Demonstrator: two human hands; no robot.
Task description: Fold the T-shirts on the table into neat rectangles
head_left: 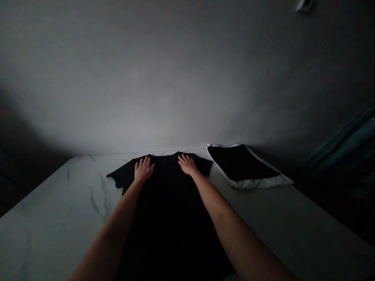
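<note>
Lying on the desk (67, 210): one black shirt (170, 207), long axis running from the person toward the wall (164, 78), neckline at the far end. Left hand (142, 170): directly atop the shirt, left of its neckline; grip released, fingers spread. Right hand (187, 164): likewise atop, right of the neckline; grip released, grasping nothing. Neither hand clearly nearer. Black-and-white cloths (243, 162): flat, just right of the shirt's far end. Brands, labels, writing: none legible.
</note>
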